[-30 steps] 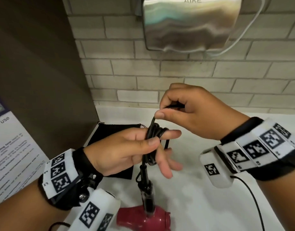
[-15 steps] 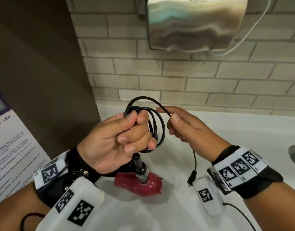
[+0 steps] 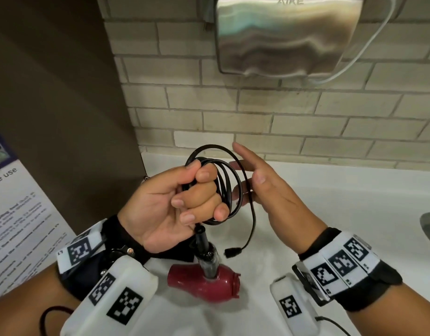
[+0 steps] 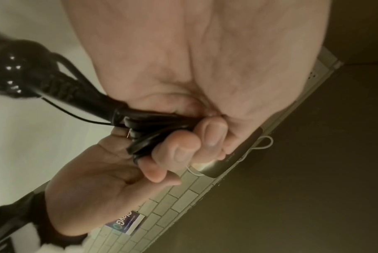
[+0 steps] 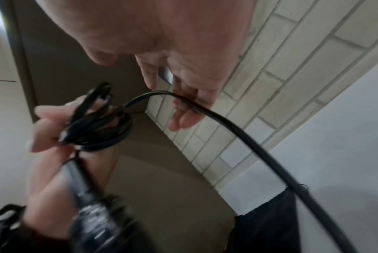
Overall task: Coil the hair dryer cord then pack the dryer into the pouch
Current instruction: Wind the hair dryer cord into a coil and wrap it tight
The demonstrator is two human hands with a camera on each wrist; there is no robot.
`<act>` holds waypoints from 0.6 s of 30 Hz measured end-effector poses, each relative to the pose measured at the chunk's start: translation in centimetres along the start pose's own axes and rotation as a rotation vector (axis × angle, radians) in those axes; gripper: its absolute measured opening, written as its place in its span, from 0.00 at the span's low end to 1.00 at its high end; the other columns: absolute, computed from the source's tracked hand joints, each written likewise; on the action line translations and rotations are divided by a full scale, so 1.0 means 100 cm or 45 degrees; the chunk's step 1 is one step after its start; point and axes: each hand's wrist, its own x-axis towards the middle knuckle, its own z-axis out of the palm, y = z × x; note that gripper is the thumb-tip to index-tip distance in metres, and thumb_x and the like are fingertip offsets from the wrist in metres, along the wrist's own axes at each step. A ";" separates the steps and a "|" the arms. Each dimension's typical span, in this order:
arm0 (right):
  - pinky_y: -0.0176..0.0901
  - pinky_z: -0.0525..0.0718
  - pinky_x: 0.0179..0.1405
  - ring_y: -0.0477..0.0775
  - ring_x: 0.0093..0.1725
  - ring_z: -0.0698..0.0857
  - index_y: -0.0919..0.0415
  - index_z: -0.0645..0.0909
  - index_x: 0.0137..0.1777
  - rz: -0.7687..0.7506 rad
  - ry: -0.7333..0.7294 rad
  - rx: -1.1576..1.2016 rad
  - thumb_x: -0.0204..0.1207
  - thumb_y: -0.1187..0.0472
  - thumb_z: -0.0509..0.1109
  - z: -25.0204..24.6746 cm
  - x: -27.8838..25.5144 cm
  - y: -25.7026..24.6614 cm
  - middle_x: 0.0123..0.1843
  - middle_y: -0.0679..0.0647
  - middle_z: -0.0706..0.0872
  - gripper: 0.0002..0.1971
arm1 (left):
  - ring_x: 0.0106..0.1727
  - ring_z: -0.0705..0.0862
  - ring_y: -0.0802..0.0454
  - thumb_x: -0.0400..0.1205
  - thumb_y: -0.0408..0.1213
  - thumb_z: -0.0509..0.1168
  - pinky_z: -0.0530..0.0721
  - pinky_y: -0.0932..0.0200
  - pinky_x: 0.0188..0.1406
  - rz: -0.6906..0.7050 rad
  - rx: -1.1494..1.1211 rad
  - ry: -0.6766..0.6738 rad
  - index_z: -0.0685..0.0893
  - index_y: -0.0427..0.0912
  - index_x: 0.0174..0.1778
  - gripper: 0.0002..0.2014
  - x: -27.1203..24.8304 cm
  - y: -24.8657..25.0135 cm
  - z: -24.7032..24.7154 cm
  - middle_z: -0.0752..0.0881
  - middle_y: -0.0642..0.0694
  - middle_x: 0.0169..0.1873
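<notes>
Black cord (image 3: 223,185) coiled in left hand (image 3: 170,204); right hand (image 3: 269,190) apparently loose.

The person has bare forearms and wears the same equipment on both wrists. Each wrist carries a black strap (image 3: 369,291) with a white band (image 3: 340,261) over it, printed with square black-and-white markers. A white box-shaped camera unit (image 3: 292,309) with its own marker sits below each wrist, and a thin black cable (image 3: 335,324) comes out of the right one. The left strap (image 3: 121,248) has a small round metal stud (image 3: 129,250).
</notes>
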 end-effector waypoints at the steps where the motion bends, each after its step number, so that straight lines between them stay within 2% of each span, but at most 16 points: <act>1: 0.40 0.83 0.54 0.45 0.49 0.85 0.39 0.66 0.83 -0.009 -0.022 -0.023 0.79 0.33 0.55 0.003 -0.001 -0.002 0.64 0.41 0.83 0.32 | 0.23 0.64 0.49 0.90 0.38 0.48 0.75 0.48 0.50 0.004 -0.009 -0.002 0.75 0.39 0.45 0.13 0.000 0.000 0.000 0.61 0.51 0.20; 3: 0.33 0.77 0.56 0.35 0.51 0.82 0.38 0.64 0.83 -0.012 -0.052 -0.091 0.80 0.38 0.53 0.006 -0.002 -0.004 0.56 0.30 0.82 0.30 | 0.23 0.64 0.49 0.90 0.38 0.48 0.74 0.48 0.50 0.012 -0.028 -0.010 0.75 0.39 0.45 0.13 0.001 0.000 0.000 0.61 0.51 0.20; 5: 0.32 0.72 0.59 0.33 0.55 0.80 0.38 0.62 0.84 -0.020 -0.082 -0.202 0.82 0.38 0.51 0.007 -0.003 -0.003 0.55 0.29 0.79 0.30 | 0.23 0.67 0.48 0.90 0.38 0.48 0.75 0.48 0.52 0.036 -0.040 0.010 0.75 0.39 0.45 0.13 0.001 0.000 -0.001 0.63 0.50 0.20; 7: 0.31 0.71 0.59 0.33 0.54 0.79 0.41 0.63 0.85 -0.004 -0.115 -0.335 0.85 0.40 0.48 0.009 -0.004 -0.002 0.51 0.28 0.77 0.28 | 0.26 0.77 0.48 0.90 0.38 0.49 0.75 0.47 0.59 0.095 -0.035 0.057 0.75 0.39 0.46 0.13 0.001 0.001 -0.005 0.68 0.49 0.20; 8: 0.32 0.73 0.59 0.35 0.54 0.80 0.44 0.65 0.84 0.001 -0.128 -0.420 0.87 0.43 0.49 0.010 -0.006 -0.001 0.52 0.31 0.78 0.26 | 0.32 0.84 0.46 0.91 0.38 0.50 0.76 0.46 0.65 0.128 -0.037 0.076 0.76 0.38 0.48 0.12 0.000 0.002 -0.007 0.74 0.47 0.22; 9: 0.36 0.76 0.58 0.39 0.54 0.81 0.46 0.67 0.83 -0.015 -0.142 -0.528 0.88 0.48 0.51 0.011 -0.009 0.000 0.53 0.37 0.80 0.24 | 0.42 0.89 0.41 0.91 0.37 0.50 0.74 0.43 0.74 0.163 -0.055 0.086 0.76 0.36 0.50 0.13 0.000 0.005 -0.010 0.83 0.44 0.27; 10: 0.42 0.81 0.56 0.44 0.54 0.82 0.48 0.69 0.83 -0.040 -0.167 -0.662 0.88 0.53 0.54 0.013 -0.013 0.002 0.54 0.45 0.80 0.23 | 0.55 0.90 0.36 0.92 0.38 0.50 0.68 0.40 0.82 0.201 -0.078 0.092 0.77 0.35 0.52 0.13 0.000 0.007 -0.011 0.90 0.38 0.37; 11: 0.47 0.84 0.53 0.49 0.52 0.84 0.49 0.69 0.82 -0.057 -0.210 -0.804 0.88 0.59 0.56 0.015 -0.019 0.003 0.55 0.49 0.81 0.23 | 0.68 0.86 0.32 0.92 0.38 0.50 0.62 0.39 0.86 0.236 -0.091 0.089 0.77 0.34 0.53 0.13 0.000 0.009 -0.012 0.92 0.33 0.49; 12: 0.50 0.86 0.49 0.53 0.49 0.85 0.48 0.69 0.82 -0.056 -0.255 -0.944 0.86 0.63 0.57 0.017 -0.025 0.002 0.54 0.50 0.81 0.25 | 0.76 0.79 0.32 0.92 0.39 0.50 0.57 0.38 0.87 0.275 -0.073 0.103 0.76 0.35 0.53 0.13 0.001 0.011 -0.014 0.90 0.30 0.60; 14: 0.49 0.87 0.36 0.54 0.39 0.87 0.46 0.71 0.80 -0.057 -0.320 -1.206 0.81 0.66 0.63 0.022 -0.038 -0.003 0.50 0.48 0.83 0.28 | 0.82 0.72 0.37 0.91 0.40 0.51 0.57 0.39 0.87 0.340 0.110 0.202 0.75 0.39 0.51 0.11 0.001 0.014 -0.013 0.83 0.30 0.72; 16: 0.42 0.80 0.20 0.51 0.28 0.84 0.46 0.80 0.70 -0.095 -0.352 -1.419 0.72 0.66 0.74 0.024 -0.046 -0.014 0.43 0.45 0.84 0.27 | 0.81 0.75 0.45 0.91 0.40 0.50 0.62 0.45 0.83 0.330 0.447 0.343 0.76 0.38 0.50 0.12 0.001 0.011 -0.012 0.83 0.33 0.73; 18: 0.43 0.74 0.13 0.51 0.22 0.81 0.47 0.85 0.54 -0.143 -0.342 -1.577 0.62 0.66 0.81 0.019 -0.046 -0.030 0.38 0.45 0.83 0.21 | 0.77 0.79 0.55 0.92 0.40 0.51 0.66 0.51 0.79 0.186 0.941 0.447 0.79 0.29 0.57 0.18 0.003 -0.002 -0.016 0.89 0.42 0.67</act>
